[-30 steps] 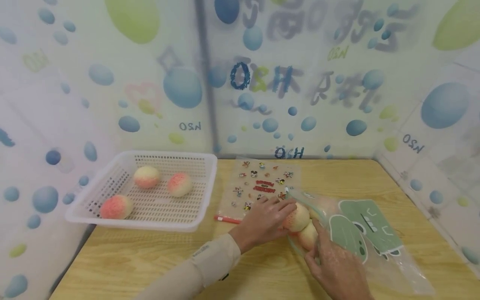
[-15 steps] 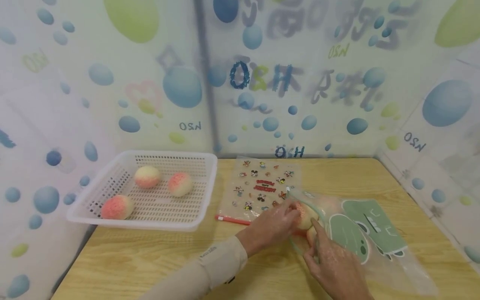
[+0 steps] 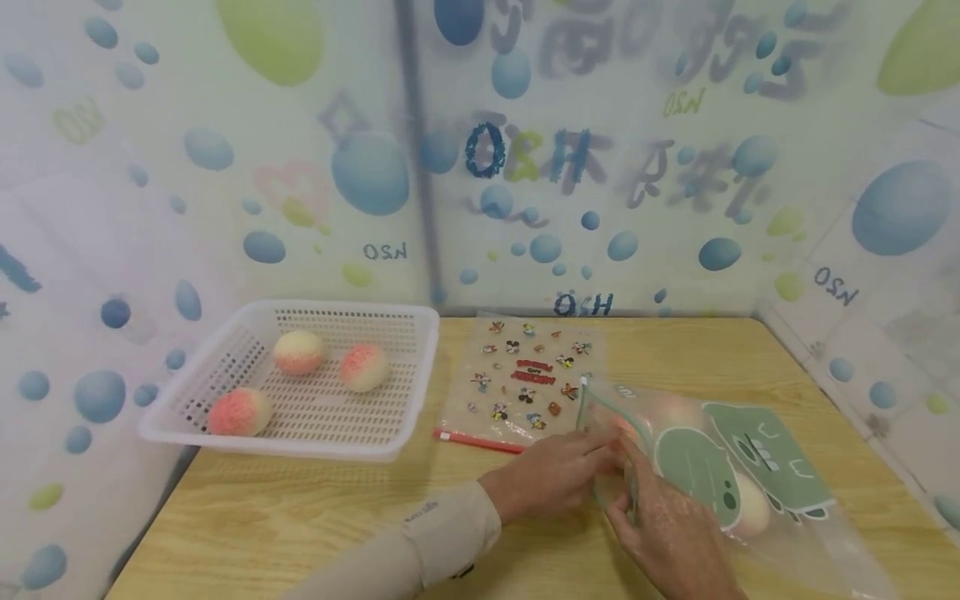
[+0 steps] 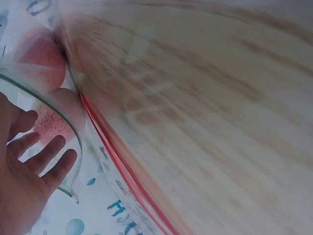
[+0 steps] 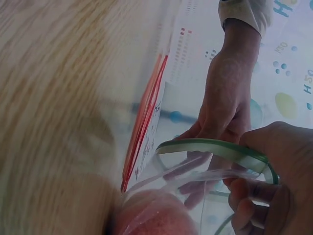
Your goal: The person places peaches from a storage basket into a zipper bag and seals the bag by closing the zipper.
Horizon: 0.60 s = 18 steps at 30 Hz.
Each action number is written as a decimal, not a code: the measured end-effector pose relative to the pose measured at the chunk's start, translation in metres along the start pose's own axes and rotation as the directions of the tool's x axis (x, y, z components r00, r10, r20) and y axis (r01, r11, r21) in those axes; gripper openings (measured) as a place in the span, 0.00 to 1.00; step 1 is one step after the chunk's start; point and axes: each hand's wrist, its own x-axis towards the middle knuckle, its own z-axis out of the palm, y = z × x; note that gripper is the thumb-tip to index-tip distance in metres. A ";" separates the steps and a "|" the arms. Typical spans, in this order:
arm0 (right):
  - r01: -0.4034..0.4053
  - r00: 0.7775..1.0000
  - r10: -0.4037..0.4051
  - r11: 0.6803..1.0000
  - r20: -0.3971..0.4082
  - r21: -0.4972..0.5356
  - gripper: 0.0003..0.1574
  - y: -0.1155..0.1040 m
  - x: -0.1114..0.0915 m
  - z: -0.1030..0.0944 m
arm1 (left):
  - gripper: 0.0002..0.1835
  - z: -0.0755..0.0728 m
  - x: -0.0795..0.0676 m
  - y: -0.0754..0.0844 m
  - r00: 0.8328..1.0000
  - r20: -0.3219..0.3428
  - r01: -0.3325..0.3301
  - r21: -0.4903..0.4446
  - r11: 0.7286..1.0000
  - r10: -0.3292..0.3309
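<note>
Reaching into the mouth of the clear plastic zip bag with green animal print (image 3: 697, 467), your left hand (image 3: 551, 475) has its fingers straight and released, with nothing visibly gripped. Your right hand (image 3: 671, 525) grasps the bag's green rim between thumb and fingers. Compared with half a second ago, one round, fuzzy, pink-and-cream peach (image 3: 752, 504) now shows low inside the bag, where none was showing, and another peach (image 4: 54, 120) lies just within the mouth, near your left fingertips; whether they touch, I cannot tell. For the work, I judge this means the bag contains its peaches more fully than before. Three similar peaches (image 3: 300, 353) remain in the white perforated plastic basket (image 3: 330, 452), at the left of the wooden counter (image 3: 247, 533).
</note>
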 end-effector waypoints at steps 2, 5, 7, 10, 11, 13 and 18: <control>-0.001 1.000 0.001 1.000 0.008 0.014 0.49 -0.001 0.000 -0.001 | 0.26 0.000 0.003 0.003 0.999 0.038 -0.005 0.014 1.000 0.005; 0.019 1.000 -0.019 0.999 -0.003 0.039 0.51 -0.002 -0.002 -0.001 | 0.32 0.002 0.008 0.006 0.992 0.125 0.015 0.031 0.999 -0.019; 0.033 0.999 -0.032 0.998 -0.013 0.049 0.52 -0.002 -0.003 -0.001 | 0.31 0.004 0.012 0.006 0.985 0.171 0.033 -0.013 0.999 -0.030; 0.060 0.997 -0.057 0.997 -0.056 0.055 0.51 0.001 -0.005 0.000 | 0.32 0.005 0.014 0.006 0.974 0.222 0.066 -0.130 0.989 -0.036; 0.066 0.996 -0.063 0.997 -0.070 0.049 0.51 0.002 -0.006 0.000 | 0.32 0.005 0.013 0.007 0.974 0.225 0.066 -0.160 0.985 -0.029; 0.069 0.993 -0.066 0.997 -0.100 0.033 0.49 0.003 -0.007 0.000 | 0.35 0.004 0.010 0.007 0.973 0.227 0.077 -0.209 0.975 -0.028; 0.031 0.992 -0.031 1.000 -0.123 -0.005 0.46 0.007 -0.006 -0.003 | 0.42 -0.008 -0.005 0.006 0.987 0.159 0.047 -0.207 0.977 -0.014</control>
